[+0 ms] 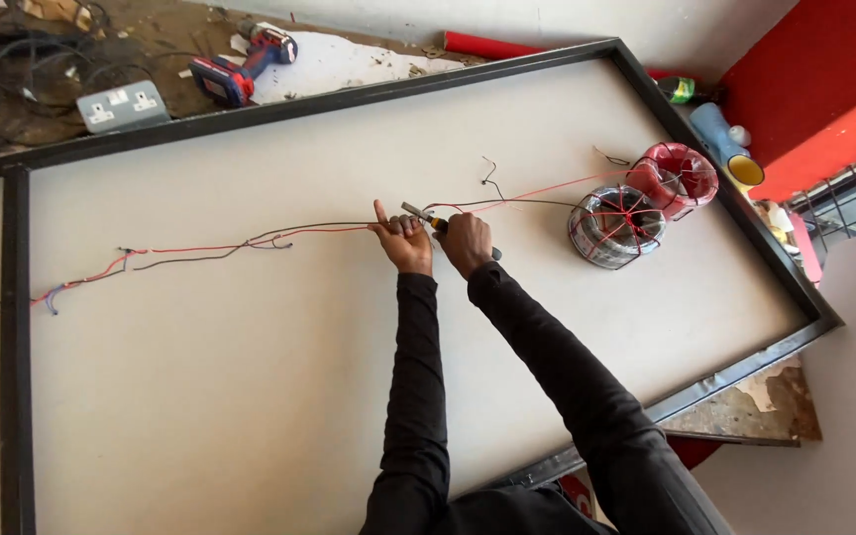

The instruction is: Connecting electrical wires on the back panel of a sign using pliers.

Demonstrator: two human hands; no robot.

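Red + black wires (309, 233) pinched in L hand (403, 241), R hand (466, 243) fisted on pliers (428, 218) (coils (616, 226) nearby)

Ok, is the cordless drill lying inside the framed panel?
No, the cordless drill lies on the floor beyond the black frame, well away from both hands at the wires.

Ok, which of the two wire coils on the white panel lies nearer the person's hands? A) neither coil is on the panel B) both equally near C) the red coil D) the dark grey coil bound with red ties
D: the dark grey coil bound with red ties sits just beside the right hand, while the red coil lies beyond it, toward the black metal frame of the panel.
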